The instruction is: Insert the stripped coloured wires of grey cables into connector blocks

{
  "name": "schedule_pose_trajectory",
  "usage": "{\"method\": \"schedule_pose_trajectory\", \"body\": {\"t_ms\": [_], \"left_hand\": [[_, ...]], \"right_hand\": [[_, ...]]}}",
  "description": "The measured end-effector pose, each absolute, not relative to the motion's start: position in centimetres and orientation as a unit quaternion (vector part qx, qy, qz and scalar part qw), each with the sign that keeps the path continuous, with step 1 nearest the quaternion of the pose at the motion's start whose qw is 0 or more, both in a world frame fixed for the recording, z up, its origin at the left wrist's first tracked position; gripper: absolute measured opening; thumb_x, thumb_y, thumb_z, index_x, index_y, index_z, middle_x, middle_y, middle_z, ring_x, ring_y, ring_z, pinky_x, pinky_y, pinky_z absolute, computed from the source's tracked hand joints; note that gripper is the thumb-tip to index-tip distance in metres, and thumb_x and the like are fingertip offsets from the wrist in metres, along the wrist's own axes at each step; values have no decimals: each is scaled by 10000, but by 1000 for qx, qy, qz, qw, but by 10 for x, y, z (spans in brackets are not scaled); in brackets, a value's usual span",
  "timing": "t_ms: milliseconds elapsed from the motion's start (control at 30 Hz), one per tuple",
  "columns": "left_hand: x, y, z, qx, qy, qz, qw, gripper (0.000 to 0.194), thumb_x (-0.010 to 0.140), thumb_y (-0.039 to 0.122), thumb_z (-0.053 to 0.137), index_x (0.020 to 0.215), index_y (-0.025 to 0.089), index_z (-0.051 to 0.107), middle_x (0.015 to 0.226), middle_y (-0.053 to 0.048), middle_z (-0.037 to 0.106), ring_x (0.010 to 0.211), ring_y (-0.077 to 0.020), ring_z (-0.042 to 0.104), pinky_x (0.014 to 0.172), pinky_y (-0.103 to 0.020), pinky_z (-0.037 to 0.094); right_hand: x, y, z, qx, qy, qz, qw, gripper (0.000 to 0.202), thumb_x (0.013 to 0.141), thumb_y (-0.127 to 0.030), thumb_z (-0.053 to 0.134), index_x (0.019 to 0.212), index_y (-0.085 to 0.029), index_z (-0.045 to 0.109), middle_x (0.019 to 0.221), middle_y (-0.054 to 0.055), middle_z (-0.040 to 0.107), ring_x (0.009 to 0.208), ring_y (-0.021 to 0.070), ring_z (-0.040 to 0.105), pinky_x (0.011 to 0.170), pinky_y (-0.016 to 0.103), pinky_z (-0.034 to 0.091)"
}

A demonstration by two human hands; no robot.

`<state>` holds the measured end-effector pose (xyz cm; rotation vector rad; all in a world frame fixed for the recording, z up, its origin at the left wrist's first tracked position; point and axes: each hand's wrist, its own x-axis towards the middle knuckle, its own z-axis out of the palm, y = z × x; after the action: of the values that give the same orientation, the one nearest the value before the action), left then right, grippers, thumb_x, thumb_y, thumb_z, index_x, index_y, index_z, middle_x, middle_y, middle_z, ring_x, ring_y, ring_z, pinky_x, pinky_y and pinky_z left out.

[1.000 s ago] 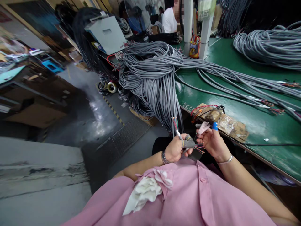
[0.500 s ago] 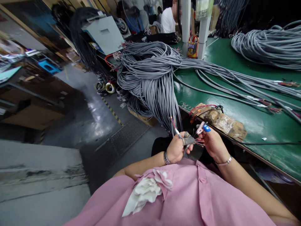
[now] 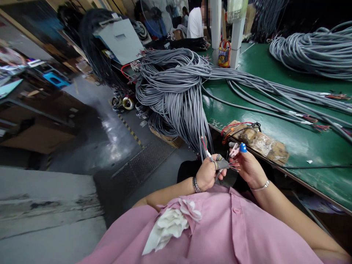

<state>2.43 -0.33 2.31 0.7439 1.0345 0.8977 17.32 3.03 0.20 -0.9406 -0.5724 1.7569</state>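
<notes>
My left hand [image 3: 206,173] is closed around a grey cable [image 3: 213,160], with grey wrapping on its thumb. A fan of thin coloured wires [image 3: 233,165] sticks out to the right from the grip. Another stripped end with coloured wires [image 3: 204,142] and a white band rises above the same hand. Close to the fanned wires, my right hand [image 3: 250,167] has its fingers curled in. A blue cover [image 3: 243,147] sits on its thumb tip, and a pinkish-white piece [image 3: 234,150] shows by its fingers. Whatever lies between those fingertips is too small to make out.
A big heap of grey cables [image 3: 176,80] hangs over the bench corner. Several cable ends spread across the green bench [image 3: 275,146]. A worn wooden block [image 3: 264,145] with red and black leads lies by the edge. A coiled bundle [image 3: 316,55] rests at right; a person [image 3: 194,22] is behind.
The right thumb and the pinkish-white piece have shifted slightly to the right and turned a little. My left hand keeps its hold on the cable, almost unmoved.
</notes>
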Motion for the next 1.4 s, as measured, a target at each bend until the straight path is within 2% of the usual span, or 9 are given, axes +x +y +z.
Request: {"method": "schedule_pose_trajectory", "body": {"t_ms": [167, 400, 500, 633, 767, 867, 967, 1067, 1400], "left_hand": [[26, -3, 21, 344, 472, 397, 708, 199, 663, 262, 650, 619, 164, 482, 474, 22, 551, 341, -60, 420, 362, -187, 258], [18, -13, 21, 363, 463, 406, 700, 272, 691, 349, 675, 622, 157, 495, 471, 14, 556, 349, -68, 434, 370, -186, 294], [14, -18, 17, 376, 468, 396, 695, 289, 693, 370, 693, 643, 151, 511, 496, 9, 573, 371, -73, 463, 382, -180, 320], [11, -19, 10, 427, 479, 356, 679, 267, 692, 351, 708, 671, 143, 541, 527, 1, 597, 409, -82, 508, 425, -184, 375], [9, -16, 9, 500, 455, 261, 690, 212, 690, 299, 701, 655, 122, 590, 552, -33, 624, 454, -102, 544, 471, -205, 414], [7, -15, 10, 525, 444, 222, 692, 219, 707, 284, 675, 596, 106, 612, 525, -46, 612, 453, -99, 531, 472, -204, 397], [8, -15, 9, 491, 459, 265, 691, 264, 714, 337, 676, 596, 110, 614, 535, -45, 615, 460, -102, 541, 471, -202, 392], [9, -16, 8, 438, 471, 310, 700, 318, 693, 411, 698, 628, 110, 617, 546, -46, 619, 458, -104, 549, 456, -200, 384], [10, -17, 7, 443, 469, 321, 693, 342, 695, 440, 706, 659, 110, 626, 538, -36, 624, 444, -88, 525, 461, -196, 377]], "right_hand": [[172, 30, -2, -391, -243, 730, 505, 384, 740, -587, 652, 884, -231, 666, 803, 26, 664, 593, 139, 555, 561, 278, 444], [183, 25, -2, -330, -236, 790, 460, 482, 770, -674, 540, 816, -211, 668, 774, 38, 638, 619, 138, 545, 549, 259, 457], [191, 20, -5, -330, -291, 810, 388, 418, 748, -597, 635, 824, -188, 675, 798, 49, 657, 605, 130, 551, 567, 267, 462], [192, 12, -3, -362, -395, 770, 346, 240, 700, -371, 767, 774, -168, 662, 716, 12, 654, 584, 115, 551, 586, 256, 442], [186, 6, 6, -376, -510, 704, 319, 228, 727, -375, 736, 716, -165, 647, 640, -6, 630, 559, 112, 524, 560, 248, 418], [186, 4, 7, -379, -554, 665, 329, 228, 739, -390, 721, 744, -172, 654, 658, -4, 629, 576, 118, 522, 568, 250, 424], [193, 5, 2, -397, -529, 658, 360, 237, 780, -412, 680, 843, -184, 667, 759, 14, 651, 657, 134, 558, 636, 266, 452], [202, 4, -7, -413, -475, 692, 352, 277, 805, -450, 645, 893, -188, 661, 788, 28, 650, 680, 138, 569, 627, 263, 455], [189, -6, -4, -418, -493, 672, 362, 224, 757, -372, 704, 786, -179, 596, 699, 4, 611, 631, 127, 523, 579, 253, 433]]}}
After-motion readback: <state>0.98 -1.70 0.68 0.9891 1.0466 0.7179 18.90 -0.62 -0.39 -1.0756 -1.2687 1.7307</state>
